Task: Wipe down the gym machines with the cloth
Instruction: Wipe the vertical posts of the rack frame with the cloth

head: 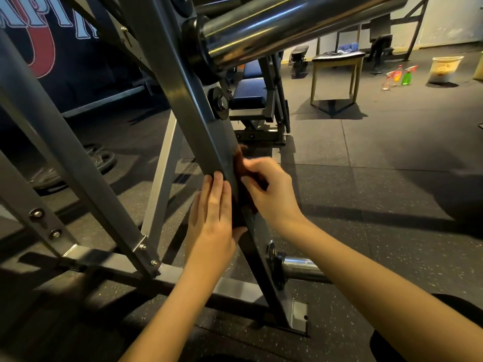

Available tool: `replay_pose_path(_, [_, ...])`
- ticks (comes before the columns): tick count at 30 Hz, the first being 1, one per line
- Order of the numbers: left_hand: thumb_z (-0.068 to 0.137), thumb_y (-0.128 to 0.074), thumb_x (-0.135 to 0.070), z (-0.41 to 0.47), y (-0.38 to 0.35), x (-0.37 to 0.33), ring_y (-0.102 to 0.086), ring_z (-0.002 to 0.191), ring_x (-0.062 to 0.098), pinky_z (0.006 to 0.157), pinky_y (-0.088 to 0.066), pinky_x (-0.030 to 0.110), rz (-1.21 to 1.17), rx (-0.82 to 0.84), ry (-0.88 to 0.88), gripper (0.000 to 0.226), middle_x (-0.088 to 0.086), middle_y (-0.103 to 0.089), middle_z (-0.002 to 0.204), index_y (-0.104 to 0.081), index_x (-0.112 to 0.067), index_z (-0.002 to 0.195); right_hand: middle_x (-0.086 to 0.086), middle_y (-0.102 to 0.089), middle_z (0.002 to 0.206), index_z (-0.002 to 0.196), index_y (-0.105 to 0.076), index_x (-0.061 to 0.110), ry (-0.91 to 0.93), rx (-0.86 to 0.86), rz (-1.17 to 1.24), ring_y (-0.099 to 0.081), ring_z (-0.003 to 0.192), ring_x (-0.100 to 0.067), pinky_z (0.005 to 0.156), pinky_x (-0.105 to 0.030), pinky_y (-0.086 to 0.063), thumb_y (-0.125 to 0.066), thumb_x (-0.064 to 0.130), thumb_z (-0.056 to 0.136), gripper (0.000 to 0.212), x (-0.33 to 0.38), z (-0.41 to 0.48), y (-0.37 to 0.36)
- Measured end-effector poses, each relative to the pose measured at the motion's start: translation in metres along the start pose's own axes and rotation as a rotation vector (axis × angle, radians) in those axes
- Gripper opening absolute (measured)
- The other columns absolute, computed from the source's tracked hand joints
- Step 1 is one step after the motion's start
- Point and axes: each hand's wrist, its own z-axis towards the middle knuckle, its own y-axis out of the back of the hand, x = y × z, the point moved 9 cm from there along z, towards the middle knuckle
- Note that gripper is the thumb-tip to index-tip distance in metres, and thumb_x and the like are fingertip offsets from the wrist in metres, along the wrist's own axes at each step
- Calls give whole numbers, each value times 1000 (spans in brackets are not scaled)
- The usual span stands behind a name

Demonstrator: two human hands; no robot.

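My left hand (211, 218) lies flat, fingers straight, on the slanted beam (193, 121); my right hand (271, 189) pinches the dark red cloth (238, 160) against its side.

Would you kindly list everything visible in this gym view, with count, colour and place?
frame beam: one, dark grey, slanting through the centre
cloth: one, dark reddish, against the beam's right side
chrome bars: two, silver, one at the top, one low beside the beam's foot
bench pads: two, blue, behind the beam
table: one, dark top, yellowish legs, rear right
spray bottles: three, clear, yellowish, green, on the floor right of the table
bucket: one, pale, beyond the bottles
weight plates: count unclear, dark, floor left
left hand: one, flat against the beam's front
right hand: one, holds the cloth against the beam
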Motion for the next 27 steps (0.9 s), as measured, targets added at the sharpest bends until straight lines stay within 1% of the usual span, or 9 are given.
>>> replay_pose_path(3, [56, -92, -29, -1, -2, 1, -18, 143, 32, 116, -24, 49, 4, 11, 0, 120, 17, -16, 155, -19, -1, 148, -4, -61, 107, 105, -64, 7, -183, 28, -86, -58, 103, -13, 97, -39, -49, -64, 4, 89, 16, -39, -21, -3])
replay_pose_path(5, [57, -91, -27, -1, -3, 2, -18, 143, 33, 117, -21, 47, -9, 10, 3, 118, 17, -16, 155, -19, -1, 148, -1, -61, 107, 105, -65, 8, -190, 46, -102, -57, 103, -14, 98, -35, -49, -64, 4, 89, 17, -33, -17, -3])
replay_pose_path(9, [65, -85, -31, 1, -1, -1, -18, 143, 33, 113, -28, 51, 1, 11, -7, 110, 17, -16, 155, -20, 0, 148, 4, -58, 110, 109, -65, 7, 8, 81, 45, -55, 103, -2, 94, -11, -43, -66, 3, 87, 23, 21, 4, 0])
replay_pose_path(11, [64, -86, -31, 0, 0, 0, -18, 144, 32, 114, -26, 49, 8, 11, -3, 112, 17, -15, 155, -19, 0, 148, 0, -60, 111, 108, -64, 7, 22, 95, 37, -56, 105, -4, 97, -20, -47, -66, 2, 87, 22, 9, -5, -1])
replay_pose_path(15, [58, -90, -33, 1, -1, 0, -17, 143, 32, 112, -21, 54, 11, 20, -7, 119, 15, -14, 156, -18, -2, 148, -4, -57, 102, 97, -59, 11, -228, 157, -134, -56, 96, -14, 93, -43, -48, -65, 7, 89, 11, -60, -45, -10])
replay_pose_path(17, [57, -91, -32, 1, -1, -2, -18, 143, 32, 110, -21, 56, 10, 11, -5, 119, 15, -16, 155, -20, -1, 147, -4, -57, 103, 97, -59, 11, -281, 157, -148, -55, 96, -15, 95, -42, -48, -64, 7, 89, 10, -62, -46, -12])
replay_pose_path(22, [66, -84, -22, 0, -2, 1, -14, 144, 33, 112, -22, 52, 29, 15, -8, 109, 16, -12, 157, -17, -1, 149, -1, -55, 111, 108, -62, 11, -65, 118, 29, -56, 104, -8, 94, -19, -47, -65, 4, 88, 21, -6, -30, -9])
replay_pose_path(24, [65, -86, -26, 0, -3, 3, -13, 145, 33, 112, -19, 53, 13, 32, 1, 113, 16, -11, 157, -15, -2, 149, -1, -56, 109, 104, -62, 9, -71, 139, 5, -57, 103, -6, 94, -22, -48, -66, 1, 86, 20, -24, -49, -10])
replay_pose_path(27, [63, -87, -34, 0, -3, 2, -13, 145, 32, 112, -18, 53, 4, 50, 5, 118, 14, -10, 157, -14, -3, 150, -3, -57, 103, 97, -62, 7, -277, 195, -99, -57, 97, -10, 94, -35, -49, -66, 2, 87, 12, -72, -82, -15])
